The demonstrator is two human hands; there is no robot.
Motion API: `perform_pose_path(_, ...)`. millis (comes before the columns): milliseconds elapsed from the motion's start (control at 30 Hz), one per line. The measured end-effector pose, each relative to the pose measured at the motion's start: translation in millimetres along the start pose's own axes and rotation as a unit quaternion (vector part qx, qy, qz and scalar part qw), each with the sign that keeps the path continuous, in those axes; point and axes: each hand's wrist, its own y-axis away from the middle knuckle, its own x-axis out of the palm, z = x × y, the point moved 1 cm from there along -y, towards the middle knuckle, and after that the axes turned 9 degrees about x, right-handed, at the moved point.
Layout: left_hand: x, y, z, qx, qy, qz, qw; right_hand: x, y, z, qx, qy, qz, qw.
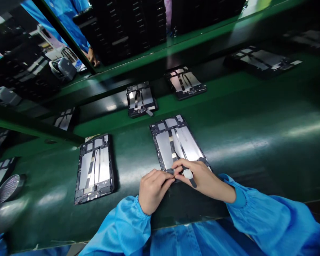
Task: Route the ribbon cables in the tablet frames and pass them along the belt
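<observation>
Working over the near edge of the open tablet point(189, 140) on the green bench point(245, 149), we curl the right hand point(202, 175) around a pale-and-dark piece point(188, 174); the left hand point(153, 188) bunches its fingertips close beside it, their grip hidden. Should that piece slip, we could scratch the tablet or snag its thin cables point(171, 142).

Dim room from where I'm standing, light seemingly from above; pale glare streaks the green tabletop point(256, 117), handled tablet point(190, 142) shines silvery; black racks point(125, 21) sunk in shadow, far right murky, edges stretched and smeary, centre fairly sharp
</observation>
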Motion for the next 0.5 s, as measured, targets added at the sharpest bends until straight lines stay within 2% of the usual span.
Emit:
perform_pose_path(167,-2.0,-0.3,-1.1,-0.064,0.053,0.026,0.996,2.0,0.3,0.6,-0.025,0.037,0.031,0.999)
perform_pose_path(333,-1.8,2.3,-4.7,-0.060,0.031,0.025,0.997,3.1,0.1,-0.5,-0.038,0.056,0.028,0.997)
perform_pose_path(500,1.0,4.7,-2.7,-0.095,0.043,0.045,0.994,4.0,3.1,-1.6,-0.042,0.056,0.041,0.997)
